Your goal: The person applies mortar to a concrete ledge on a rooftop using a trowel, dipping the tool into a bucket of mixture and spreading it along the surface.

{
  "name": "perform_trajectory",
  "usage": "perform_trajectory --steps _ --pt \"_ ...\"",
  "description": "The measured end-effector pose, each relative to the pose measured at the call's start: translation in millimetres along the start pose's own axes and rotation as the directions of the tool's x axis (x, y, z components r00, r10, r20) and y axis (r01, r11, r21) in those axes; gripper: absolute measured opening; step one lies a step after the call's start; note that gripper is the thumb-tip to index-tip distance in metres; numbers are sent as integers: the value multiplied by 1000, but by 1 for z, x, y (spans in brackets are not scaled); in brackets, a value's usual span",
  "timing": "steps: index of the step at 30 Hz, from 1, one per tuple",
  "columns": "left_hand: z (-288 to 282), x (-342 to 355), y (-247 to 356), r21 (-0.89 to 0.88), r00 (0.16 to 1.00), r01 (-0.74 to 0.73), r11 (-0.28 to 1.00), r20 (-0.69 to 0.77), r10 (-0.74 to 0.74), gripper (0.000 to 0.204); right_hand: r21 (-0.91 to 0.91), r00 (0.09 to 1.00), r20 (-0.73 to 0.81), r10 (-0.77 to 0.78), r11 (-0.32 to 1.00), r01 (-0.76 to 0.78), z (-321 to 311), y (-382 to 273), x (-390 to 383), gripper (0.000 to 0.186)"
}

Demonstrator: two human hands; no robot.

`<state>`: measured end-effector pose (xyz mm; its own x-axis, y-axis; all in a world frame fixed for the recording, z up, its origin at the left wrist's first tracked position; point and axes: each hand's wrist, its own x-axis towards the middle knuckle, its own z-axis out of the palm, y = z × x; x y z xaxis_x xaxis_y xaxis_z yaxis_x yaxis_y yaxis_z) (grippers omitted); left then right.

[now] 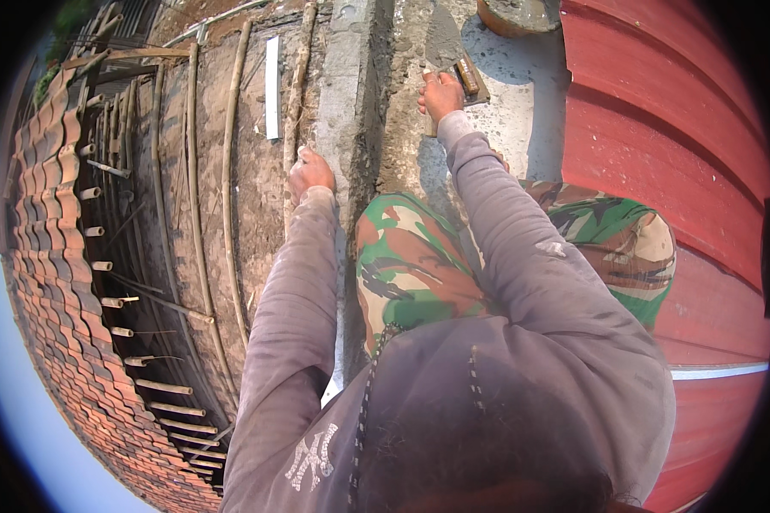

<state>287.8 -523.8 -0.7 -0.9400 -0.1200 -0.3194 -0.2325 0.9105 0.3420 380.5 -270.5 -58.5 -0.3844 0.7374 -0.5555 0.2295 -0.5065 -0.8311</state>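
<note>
— Red metal roofing [659, 145] on one side, clay roof tiles [51, 248] on the other. And the right hand [441, 96]?

— It's over the mortar-smeared ledge [402, 145], fingers curled; I can't tell what it grips. A brown-handled float [468, 77] lies just beside it, with a bowl [498, 24] beyond.

— And the left hand [311, 173]?

— Fingers bent too, at the edge of the grey concrete beam [338, 103], its hold unclear from this view

Left hand [311, 173] at ledge [342, 85] (grey), right hand [442, 96] beside float [468, 77]
</note>
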Motion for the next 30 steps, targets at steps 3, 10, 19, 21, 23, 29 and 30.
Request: perform_trajectory --steps 3,10,19,21,23,29,30 --pt "5 -1 5 -3 1000 25 1000 -17 -25 73 -152 983 -3 185 971 -183 20 78 19 47" --pt "-10 -3 -6 63 996 71 995 40 -74 76 -484 999 37 -40 874 53 67 107 1 47" --pt "17 8 -8 71 999 9 997 -33 -7 73 121 913 251 321 926 -358 36 120 -68 14" --pt "15 -3 6 48 1000 5 999 -7 -4 73 179 879 304 367 884 -432 17 100 -75 15" --pt "17 2 1 51 999 -24 998 -21 25 74 240 837 402 371 840 -487 5 77 -81 19" --pt "21 8 6 76 997 12 997 73 -18 71 454 993 110 -35 891 -19 -6 -8 -65 13" --pt "18 5 9 76 997 24 997 73 -29 71 433 993 -15 -121 894 115 -3 -14 -60 11"
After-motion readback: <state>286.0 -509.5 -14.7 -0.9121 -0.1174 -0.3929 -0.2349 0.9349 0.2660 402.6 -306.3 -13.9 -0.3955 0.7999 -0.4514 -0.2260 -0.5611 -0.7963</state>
